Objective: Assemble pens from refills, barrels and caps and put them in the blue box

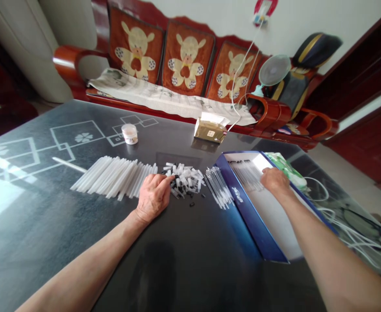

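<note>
My left hand [154, 196] is closed at the left edge of a pile of small white and black plastic pieces [187, 177], with a small black piece [176, 177] at its fingertips. Beside its wrist lies a row of translucent white pen barrels [108, 177]. Thin pen refills [219, 187] with dark ends lie between the pile and a blue box [247, 216]. Over the right side of that box is my right hand [276, 180], fingers curled shut; whatever they hold is hidden. Inside the box, clear slender pens [246, 173] with dark ends lie side by side near the hand.
One white barrel [69, 164] lies apart at the left. Farther back on the dark table stand a small round tub [130, 134] and a gold tissue box [210, 131]. A green packet [286, 169] and white cables [356, 236] lie right of the blue box. A wooden sofa is behind.
</note>
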{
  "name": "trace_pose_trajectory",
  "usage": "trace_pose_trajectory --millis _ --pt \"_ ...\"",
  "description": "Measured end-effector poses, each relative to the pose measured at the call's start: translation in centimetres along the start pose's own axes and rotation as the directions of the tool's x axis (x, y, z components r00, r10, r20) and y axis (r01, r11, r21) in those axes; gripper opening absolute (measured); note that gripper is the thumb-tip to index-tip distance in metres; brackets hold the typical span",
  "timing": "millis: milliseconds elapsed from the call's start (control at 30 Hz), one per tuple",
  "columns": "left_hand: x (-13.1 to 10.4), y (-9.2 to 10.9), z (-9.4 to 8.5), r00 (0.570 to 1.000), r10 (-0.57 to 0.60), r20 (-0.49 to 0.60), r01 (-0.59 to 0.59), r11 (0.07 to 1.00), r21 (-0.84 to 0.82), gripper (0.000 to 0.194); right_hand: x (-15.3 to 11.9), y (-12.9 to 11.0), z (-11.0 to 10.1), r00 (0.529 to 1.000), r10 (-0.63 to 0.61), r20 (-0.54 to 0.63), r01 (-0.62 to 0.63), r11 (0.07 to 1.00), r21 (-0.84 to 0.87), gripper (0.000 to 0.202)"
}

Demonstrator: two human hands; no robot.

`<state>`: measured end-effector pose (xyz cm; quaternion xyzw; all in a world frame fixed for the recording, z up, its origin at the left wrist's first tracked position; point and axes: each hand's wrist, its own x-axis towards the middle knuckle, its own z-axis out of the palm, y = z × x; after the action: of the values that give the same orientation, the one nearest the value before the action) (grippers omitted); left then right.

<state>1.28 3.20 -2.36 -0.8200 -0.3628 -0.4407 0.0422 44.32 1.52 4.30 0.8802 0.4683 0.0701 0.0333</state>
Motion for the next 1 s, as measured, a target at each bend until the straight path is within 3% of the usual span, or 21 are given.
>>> trace_pose_trajectory --millis 133,167,233,300,333,367,433,500,600,700,800,867,933,1000 --pt "0.0 -0.1 0.1 0.994 -0.086 -0.066 0.088 0.996 0.023 0.029 -1.8 -2.4 -4.2 0.974 -0.144 -0.173 0.151 0.988 0.025 0.031" --pt "0.0 -0.1 0.1 0.992 -0.101 -0.074 0.103 0.994 0.022 0.03 -2.9 -3.5 -5.3 0.925 -0.228 -0.305 0.26 0.963 0.069 0.029" --pt "0.0 -0.2 0.1 0.988 -0.13 -0.078 0.132 0.991 0.025 0.031 -5.9 -6.7 -6.9 0.782 -0.319 -0.536 0.476 0.861 0.182 0.025" --pt "0.0 -0.2 0.0 0.986 -0.153 -0.07 0.156 0.987 0.04 0.031 -9.8 -10.5 -7.0 0.674 -0.325 -0.664 0.629 0.723 0.284 0.023" --pt "0.0 -0.1 0.0 0.986 -0.154 -0.063 0.157 0.986 0.048 0.031 -11.7 -12.4 -6.5 0.649 -0.324 -0.688 0.68 0.653 0.334 0.023" --pt "0.0 -0.1 -0.1 0.988 -0.142 -0.054 0.145 0.988 0.054 0.031 -13.5 -14.1 -5.7 0.641 -0.325 -0.695 0.713 0.588 0.382 0.022" --pt "-0.2 0.2 -0.2 0.995 -0.094 -0.023 0.095 0.994 0.062 0.029 -16.2 -16.9 -3.2 0.668 -0.339 -0.662 0.725 0.494 0.48 0.025" --pt "-0.4 0.6 -0.2 0.999 -0.05 0.021 0.048 0.996 0.072 0.028 -17.7 -18.3 -0.4 0.716 -0.313 -0.624 0.685 0.488 0.541 0.025" --pt "-0.5 1.0 -0.2 0.994 -0.061 0.086 0.053 0.994 0.098 0.029 -17.8 -18.8 2.5 0.749 -0.257 -0.611 0.645 0.495 0.582 0.024" --pt "0.1 0.8 -0.4 0.975 -0.162 0.15 0.139 0.979 0.151 0.032 -17.2 -18.5 3.6 0.764 -0.196 -0.615 0.62 0.489 0.614 0.022" --pt "2.1 -0.1 -1.5 0.903 -0.365 0.224 0.301 0.913 0.274 0.034 -16.9 -18.5 3.6 0.779 -0.173 -0.602 0.599 0.489 0.634 0.021" --pt "3.8 -1.0 -2.3 0.807 -0.498 0.318 0.379 0.849 0.368 0.034 -16.9 -18.6 3.6 0.788 -0.181 -0.588 0.592 0.485 0.644 0.021" --pt "5.5 -2.0 -3.0 0.655 -0.591 0.471 0.389 0.798 0.461 0.035 -17.0 -18.7 3.6 0.794 -0.193 -0.576 0.589 0.479 0.651 0.021" --pt "6.7 -2.6 -3.2 0.577 -0.633 0.516 0.388 0.769 0.508 0.034 -17.0 -18.7 3.6 0.799 -0.202 -0.567 0.587 0.47 0.66 0.021"
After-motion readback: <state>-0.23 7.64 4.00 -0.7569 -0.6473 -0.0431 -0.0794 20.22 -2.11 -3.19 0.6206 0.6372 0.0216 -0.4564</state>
